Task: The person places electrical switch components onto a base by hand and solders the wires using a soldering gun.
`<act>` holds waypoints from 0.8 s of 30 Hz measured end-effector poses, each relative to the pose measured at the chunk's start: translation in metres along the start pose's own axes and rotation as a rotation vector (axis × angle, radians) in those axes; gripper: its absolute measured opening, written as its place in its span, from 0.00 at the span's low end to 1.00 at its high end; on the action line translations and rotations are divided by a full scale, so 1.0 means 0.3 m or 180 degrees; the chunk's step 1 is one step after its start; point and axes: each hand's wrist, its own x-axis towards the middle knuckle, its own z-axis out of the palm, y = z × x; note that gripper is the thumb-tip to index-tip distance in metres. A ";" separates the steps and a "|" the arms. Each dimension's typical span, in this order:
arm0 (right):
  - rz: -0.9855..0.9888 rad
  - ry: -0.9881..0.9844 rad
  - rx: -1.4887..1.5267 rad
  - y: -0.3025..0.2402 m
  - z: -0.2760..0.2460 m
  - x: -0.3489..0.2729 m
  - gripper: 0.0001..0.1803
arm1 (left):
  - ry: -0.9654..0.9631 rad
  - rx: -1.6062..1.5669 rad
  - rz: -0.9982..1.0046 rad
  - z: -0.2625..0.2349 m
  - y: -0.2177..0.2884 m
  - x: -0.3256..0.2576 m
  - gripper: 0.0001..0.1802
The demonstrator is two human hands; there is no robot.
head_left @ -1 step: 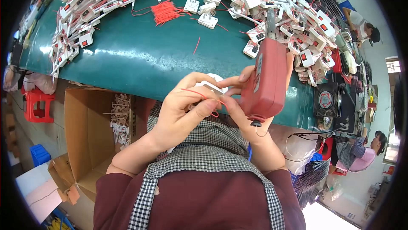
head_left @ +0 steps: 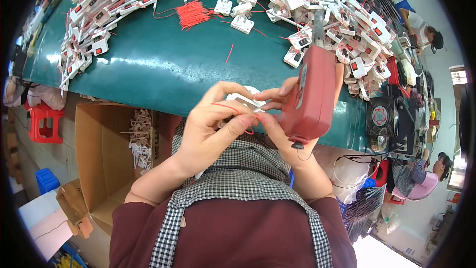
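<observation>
Your left hand [head_left: 210, 124] and right hand [head_left: 282, 119] meet just above the near edge of the green desk [head_left: 163, 70], close to your chest. The left fingers [head_left: 233, 119] are pressed together, pinching a thin red wire [head_left: 225, 106] against a small white plug part [head_left: 246, 100] held between both hands. The right fingers curl around a red power screwdriver [head_left: 312, 94], its tip pointing away from you, while thumb and forefinger steady the same part. Across the far side of the desk lies a heap of white switch units [head_left: 114, 5] with red leads, a bundle of cut red wires [head_left: 192, 14], and a few loose plugs [head_left: 242, 23]. An open cardboard box [head_left: 101, 154] stands below the desk on your left. Risks, as judged: the wire is slender and may slip from the pinch or kink; the part is held over the desk edge, so a loosened grip would likely drop it toward your lap or the box; the heavy screwdriver shares the right hand's grip and could tip, jarring the part.
</observation>
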 end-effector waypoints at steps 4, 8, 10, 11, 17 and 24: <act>-0.1065 -0.0357 -0.0356 0.011 -0.017 -0.022 0.60 | 0.0041 0.0337 0.0148 -0.013 0.019 0.001 0.05; -0.0676 -0.0252 -0.0328 -0.026 -0.014 -0.036 0.61 | -0.0367 0.0565 0.0258 -0.018 0.020 -0.002 0.04; -0.0432 -0.0186 -0.0304 -0.037 -0.014 -0.044 0.61 | -0.0596 0.0607 0.0198 -0.026 0.027 0.002 0.04; -0.0312 -0.0161 -0.0287 -0.040 -0.014 -0.045 0.61 | -0.0816 0.0657 0.0152 -0.029 0.028 0.000 0.05; -0.0069 -0.0734 -0.0109 -0.022 -0.083 -0.040 0.64 | -0.0457 0.0707 -0.0107 -0.067 0.029 -0.010 0.04; 0.1548 -0.0490 -0.0008 -0.134 -0.161 -0.095 0.49 | -0.0367 0.3251 0.1901 -0.110 -0.060 0.116 0.08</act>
